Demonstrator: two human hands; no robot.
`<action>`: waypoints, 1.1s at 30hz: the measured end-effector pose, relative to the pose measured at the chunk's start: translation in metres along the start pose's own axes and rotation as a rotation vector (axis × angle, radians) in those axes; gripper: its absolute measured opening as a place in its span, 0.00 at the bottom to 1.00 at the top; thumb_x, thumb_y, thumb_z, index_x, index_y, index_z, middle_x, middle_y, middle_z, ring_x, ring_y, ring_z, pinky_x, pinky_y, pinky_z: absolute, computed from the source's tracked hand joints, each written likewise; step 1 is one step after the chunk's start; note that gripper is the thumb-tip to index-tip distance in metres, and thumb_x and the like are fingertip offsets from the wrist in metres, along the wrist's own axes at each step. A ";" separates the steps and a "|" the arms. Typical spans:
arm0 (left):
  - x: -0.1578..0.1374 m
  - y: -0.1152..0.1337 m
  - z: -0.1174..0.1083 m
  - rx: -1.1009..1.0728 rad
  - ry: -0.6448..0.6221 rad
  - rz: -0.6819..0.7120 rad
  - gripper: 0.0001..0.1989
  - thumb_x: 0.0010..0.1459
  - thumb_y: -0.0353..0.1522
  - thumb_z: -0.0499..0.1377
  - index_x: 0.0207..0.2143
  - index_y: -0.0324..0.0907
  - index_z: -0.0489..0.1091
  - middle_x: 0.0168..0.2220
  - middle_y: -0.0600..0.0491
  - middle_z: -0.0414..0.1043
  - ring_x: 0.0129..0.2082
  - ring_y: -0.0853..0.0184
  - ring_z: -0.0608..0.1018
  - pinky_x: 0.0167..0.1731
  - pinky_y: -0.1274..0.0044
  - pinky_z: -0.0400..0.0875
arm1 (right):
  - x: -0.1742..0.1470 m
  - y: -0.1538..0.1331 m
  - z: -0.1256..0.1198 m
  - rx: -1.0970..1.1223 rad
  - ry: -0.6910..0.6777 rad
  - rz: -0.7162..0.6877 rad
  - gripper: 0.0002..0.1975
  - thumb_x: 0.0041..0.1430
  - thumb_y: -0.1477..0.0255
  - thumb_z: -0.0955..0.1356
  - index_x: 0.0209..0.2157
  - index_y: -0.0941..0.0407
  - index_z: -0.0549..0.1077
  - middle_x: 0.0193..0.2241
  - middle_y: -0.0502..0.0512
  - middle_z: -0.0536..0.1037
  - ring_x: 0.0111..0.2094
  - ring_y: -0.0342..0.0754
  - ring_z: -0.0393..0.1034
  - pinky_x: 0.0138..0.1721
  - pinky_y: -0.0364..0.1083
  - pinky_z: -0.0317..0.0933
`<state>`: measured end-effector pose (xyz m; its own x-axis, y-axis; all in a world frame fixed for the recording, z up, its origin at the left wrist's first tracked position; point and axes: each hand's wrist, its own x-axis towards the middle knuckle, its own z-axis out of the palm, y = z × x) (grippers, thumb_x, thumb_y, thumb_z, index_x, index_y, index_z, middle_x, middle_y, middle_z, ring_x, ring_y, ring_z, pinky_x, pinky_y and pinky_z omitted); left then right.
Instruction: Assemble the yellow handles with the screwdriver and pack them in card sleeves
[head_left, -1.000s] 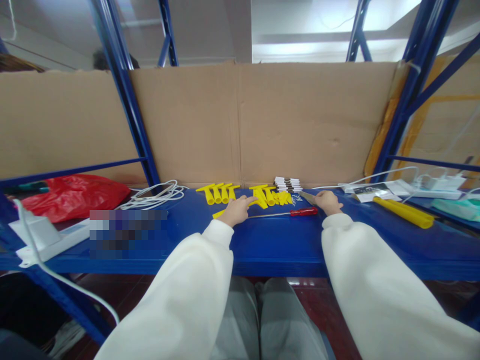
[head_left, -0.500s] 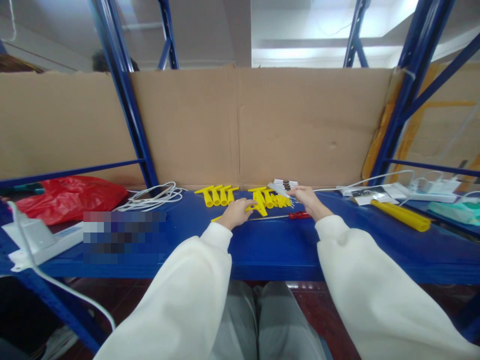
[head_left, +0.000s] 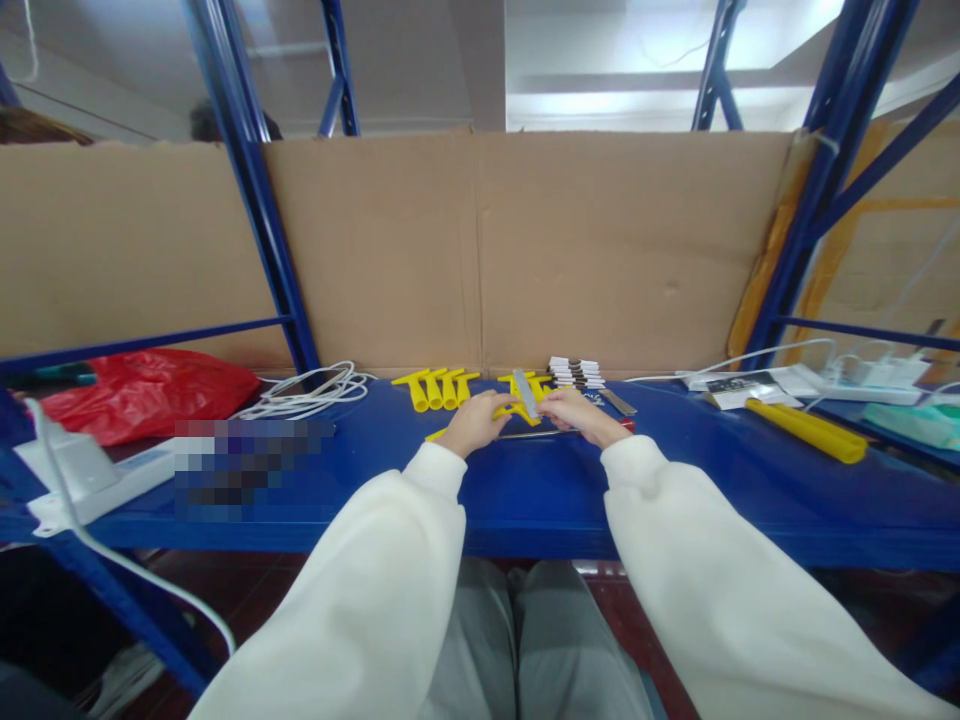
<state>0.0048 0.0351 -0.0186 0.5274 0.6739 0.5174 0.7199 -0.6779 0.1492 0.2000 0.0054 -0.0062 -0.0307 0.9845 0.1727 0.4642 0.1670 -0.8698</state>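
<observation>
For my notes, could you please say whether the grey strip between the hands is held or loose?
Held: the right hand pinches the grey strip at its near end. Whether it touches anything beneath is unclear.

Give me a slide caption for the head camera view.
Left hand holds a yellow piece, right hand a flat grey strip, over a blue shelf.

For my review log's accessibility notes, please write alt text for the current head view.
A person's left hand holds a yellow T-shaped piece while the right hand holds a flat grey strip close to it, over a blue shelf. Four similar yellow pieces sit in a row beyond the left hand.
</observation>
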 end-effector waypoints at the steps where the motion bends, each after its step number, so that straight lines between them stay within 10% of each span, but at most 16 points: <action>1: 0.000 0.000 0.000 0.001 0.007 0.000 0.19 0.61 0.28 0.58 0.53 0.47 0.75 0.47 0.49 0.79 0.47 0.62 0.80 0.52 0.72 0.73 | -0.001 0.000 -0.001 0.006 -0.020 0.009 0.05 0.47 0.72 0.69 0.21 0.56 0.69 0.14 0.43 0.61 0.18 0.39 0.53 0.21 0.41 0.47; 14: -0.002 0.001 -0.003 -0.023 0.040 -0.012 0.26 0.61 0.25 0.57 0.62 0.44 0.68 0.56 0.47 0.75 0.55 0.61 0.76 0.57 0.70 0.69 | -0.004 0.005 -0.007 0.010 -0.154 0.008 0.09 0.49 0.69 0.72 0.21 0.56 0.69 0.14 0.42 0.61 0.17 0.37 0.53 0.19 0.38 0.49; 20: -0.004 0.007 -0.008 0.105 -0.083 -0.002 0.29 0.63 0.24 0.51 0.64 0.50 0.65 0.45 0.47 0.73 0.44 0.62 0.78 0.49 0.71 0.71 | -0.003 0.006 -0.006 0.067 -0.183 -0.007 0.10 0.48 0.69 0.74 0.23 0.56 0.70 0.14 0.42 0.62 0.16 0.36 0.53 0.17 0.37 0.48; 33: -0.005 0.023 -0.004 0.283 -0.194 0.201 0.36 0.60 0.20 0.48 0.67 0.53 0.59 0.45 0.47 0.68 0.45 0.62 0.73 0.47 0.72 0.70 | 0.002 0.006 -0.005 0.219 0.018 -0.065 0.11 0.57 0.68 0.68 0.23 0.55 0.67 0.12 0.43 0.63 0.14 0.38 0.55 0.18 0.39 0.50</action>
<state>0.0170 0.0151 -0.0147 0.7261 0.5975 0.3402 0.6755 -0.7124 -0.1905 0.2068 0.0080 -0.0087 -0.0372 0.9705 0.2382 0.2585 0.2396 -0.9358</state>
